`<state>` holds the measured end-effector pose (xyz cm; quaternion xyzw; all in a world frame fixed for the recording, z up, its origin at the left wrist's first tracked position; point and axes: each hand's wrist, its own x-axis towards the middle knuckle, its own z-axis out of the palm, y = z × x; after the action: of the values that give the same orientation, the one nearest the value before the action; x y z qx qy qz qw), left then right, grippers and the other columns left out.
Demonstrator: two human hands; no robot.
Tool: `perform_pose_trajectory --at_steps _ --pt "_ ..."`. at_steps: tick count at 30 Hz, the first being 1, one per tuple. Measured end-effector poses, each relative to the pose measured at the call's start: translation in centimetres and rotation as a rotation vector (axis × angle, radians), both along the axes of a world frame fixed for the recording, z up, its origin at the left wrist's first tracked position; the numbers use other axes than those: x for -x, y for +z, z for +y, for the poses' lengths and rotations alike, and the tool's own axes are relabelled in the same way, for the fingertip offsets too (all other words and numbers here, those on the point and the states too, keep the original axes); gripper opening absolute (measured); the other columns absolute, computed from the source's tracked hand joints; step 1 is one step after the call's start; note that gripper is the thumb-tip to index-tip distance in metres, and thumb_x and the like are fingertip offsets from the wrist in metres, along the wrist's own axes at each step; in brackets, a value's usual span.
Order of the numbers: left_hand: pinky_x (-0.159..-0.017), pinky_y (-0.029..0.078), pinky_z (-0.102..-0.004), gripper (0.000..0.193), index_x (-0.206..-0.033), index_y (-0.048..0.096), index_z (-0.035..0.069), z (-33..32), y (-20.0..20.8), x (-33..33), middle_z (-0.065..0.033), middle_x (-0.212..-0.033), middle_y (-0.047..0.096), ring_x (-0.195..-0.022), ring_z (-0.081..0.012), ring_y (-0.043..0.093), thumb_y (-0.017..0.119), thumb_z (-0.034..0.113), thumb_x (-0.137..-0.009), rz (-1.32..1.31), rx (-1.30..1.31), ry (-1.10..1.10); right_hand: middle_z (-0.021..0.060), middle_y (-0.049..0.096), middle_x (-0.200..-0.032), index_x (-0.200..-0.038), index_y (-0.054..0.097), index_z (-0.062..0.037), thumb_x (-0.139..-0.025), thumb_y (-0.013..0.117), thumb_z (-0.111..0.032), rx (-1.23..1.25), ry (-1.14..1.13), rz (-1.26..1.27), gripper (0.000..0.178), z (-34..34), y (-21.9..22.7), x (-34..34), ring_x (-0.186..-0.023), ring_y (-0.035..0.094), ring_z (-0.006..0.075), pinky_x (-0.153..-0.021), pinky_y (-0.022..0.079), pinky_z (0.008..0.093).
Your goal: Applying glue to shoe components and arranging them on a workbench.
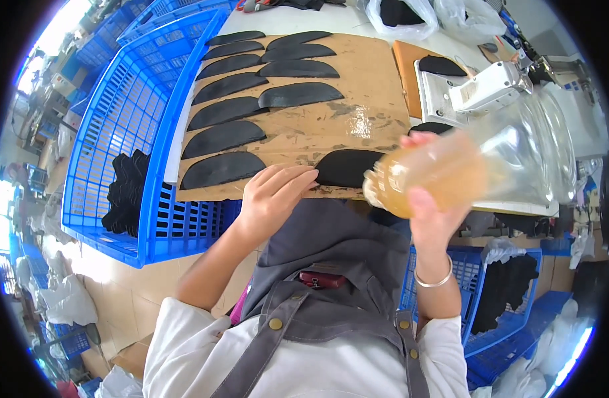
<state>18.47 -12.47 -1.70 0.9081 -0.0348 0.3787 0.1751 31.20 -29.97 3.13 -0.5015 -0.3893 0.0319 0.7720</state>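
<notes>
My right hand [437, 212] is wrapped round a large clear bottle [523, 146] with amber liquid in it. The bottle lies tilted, its pale, bristly-looking end [378, 186] low over the right end of a black half-moon piece [351, 167]; whether it touches is blurred. At that piece's left tip, the bent fingers of my left hand [274, 196] are pressed together on its edge. Several similar dark pieces [225, 170] lie in two columns on a stained cardboard sheet [374, 73]. Some of them look glossy.
A blue crate [122, 99] with black wavy pieces [126, 192] stands left of the cardboard. On the right are a white device [490, 86], another black piece [442, 65] and plastic bags [410, 16]. Another blue crate [473, 341] sits below the table's right side.
</notes>
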Motion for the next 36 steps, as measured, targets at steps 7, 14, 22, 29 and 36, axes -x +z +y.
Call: perform_pose_trajectory --at_steps 7,14,22,29,36 --pt "-0.062 0.051 -0.0292 0.018 -0.079 0.061 0.003 0.2 -1.0 0.1 -0.007 -0.08 0.065 -0.072 -0.0205 0.064 0.068 0.001 -0.062 -0.132 0.006 0.036 0.0129 0.054 -0.107 -0.121 0.038 0.002 -0.063 0.077 -0.01 0.264 0.047 -0.146 0.071 6.1 0.5 1.8 -0.094 0.056 0.0193 -0.082 0.046 0.0321" --pt "-0.06 0.05 -0.0279 0.022 -0.081 0.06 0.004 0.4 -1.3 0.2 -0.0067 -0.081 0.064 -0.072 -0.0198 0.064 0.064 0.002 -0.059 -0.118 -0.035 0.062 0.0144 0.058 -0.1 -0.11 0.04 0.0022 -0.062 0.078 -0.018 0.282 -0.095 -0.365 0.065 7.4 -0.6 1.6 -0.088 0.061 0.0218 -0.075 0.049 0.029" --pt "-0.059 0.049 -0.027 0.017 -0.079 0.06 0.004 0.1 -1.3 -0.3 -0.0047 -0.078 0.064 -0.07 -0.0179 0.062 0.068 0.003 -0.064 -0.14 -0.002 0.044 0.0123 0.059 -0.096 -0.111 0.038 0.0016 -0.064 0.077 -0.013 0.285 -0.23 -0.318 0.063 5.2 0.1 -0.4 -0.082 0.061 0.018 -0.071 0.05 0.0277" --pt "-0.058 0.049 -0.0265 0.018 -0.078 0.06 0.005 0.3 -1.4 -0.2 -0.0042 -0.076 0.064 -0.069 -0.0172 0.062 0.069 0.003 -0.062 -0.158 0.005 0.074 0.0126 0.053 -0.1 -0.12 0.034 0.0005 -0.067 0.074 -0.007 0.472 -0.605 -0.346 0.067 -2.9 0.9 -2.7 -0.091 0.056 0.0188 -0.079 0.048 0.0308" --pt "-0.057 0.048 -0.0263 0.018 -0.078 0.06 0.005 0.3 -1.2 -0.1 -0.0061 -0.076 0.064 -0.066 -0.0193 0.062 0.07 0.002 -0.062 -0.13 0.029 0.052 0.0228 0.052 -0.107 -0.125 0.029 -0.0012 -0.076 0.064 -0.022 0.155 -0.399 -0.296 0.064 -0.4 2.0 0.3 -0.096 0.055 0.0297 -0.082 0.047 0.0401"
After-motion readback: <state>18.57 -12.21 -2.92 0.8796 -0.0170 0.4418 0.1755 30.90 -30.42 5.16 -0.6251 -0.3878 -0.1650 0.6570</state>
